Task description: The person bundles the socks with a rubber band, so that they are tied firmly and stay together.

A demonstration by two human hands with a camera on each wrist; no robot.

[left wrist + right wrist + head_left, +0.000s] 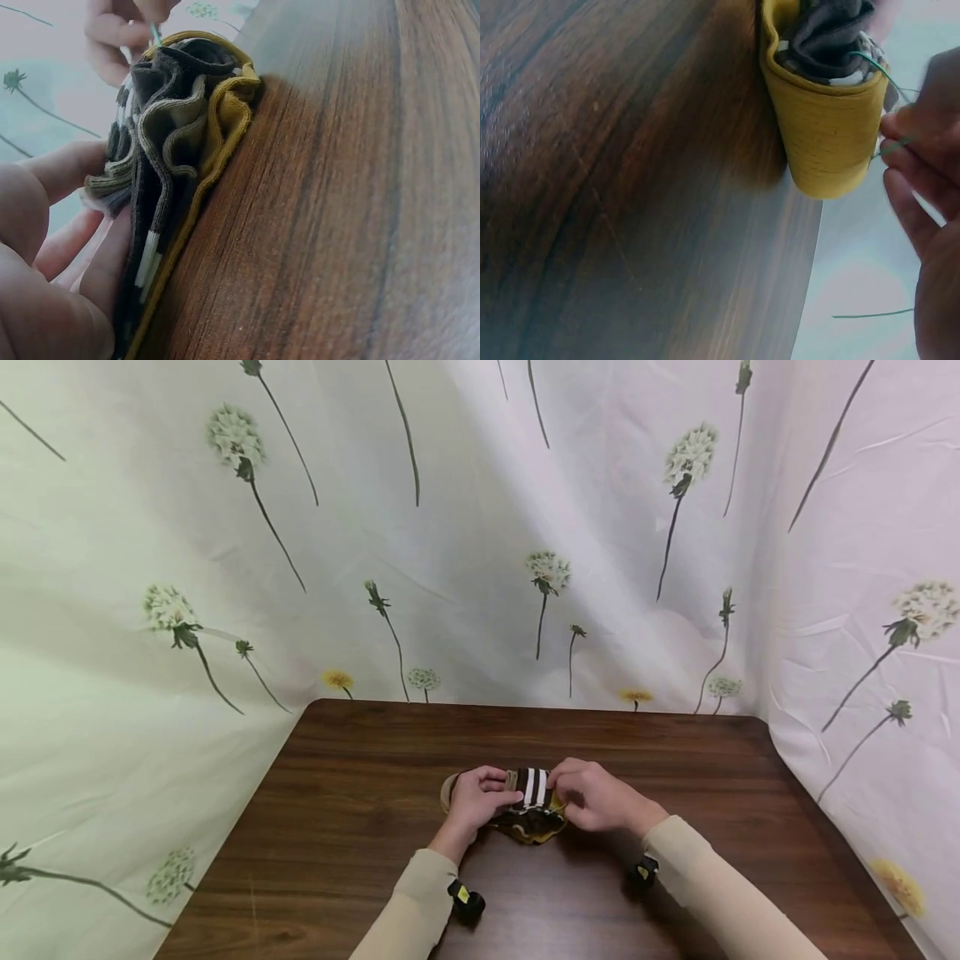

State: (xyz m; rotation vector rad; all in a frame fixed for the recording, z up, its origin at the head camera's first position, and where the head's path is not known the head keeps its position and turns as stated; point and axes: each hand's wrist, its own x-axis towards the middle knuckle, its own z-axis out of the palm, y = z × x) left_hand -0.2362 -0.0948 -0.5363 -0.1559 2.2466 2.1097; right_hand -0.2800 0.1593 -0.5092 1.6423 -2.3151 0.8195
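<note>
A bundle of folded socks (534, 787), dark brown with white stripes, tan and mustard yellow, lies on the table. My left hand (474, 802) grips its left part, thumb on the striped fabric. In the left wrist view, wavy layered sock edges (176, 142) face the camera, and the left fingers (71, 169) hold the tan fold. At the right end my right hand (600, 795) pinches a thin green string (885, 69) beside the yellow sock (829, 139). The string runs over the dark fabric in the opening; its full path is hidden.
The brown wood-grain table (360, 860) extends around the socks. Behind it and at its sides hangs white cloth (465, 568) printed with dandelions. A small black camera (468, 903) is strapped to the left wrist, and another black camera (643, 870) to the right.
</note>
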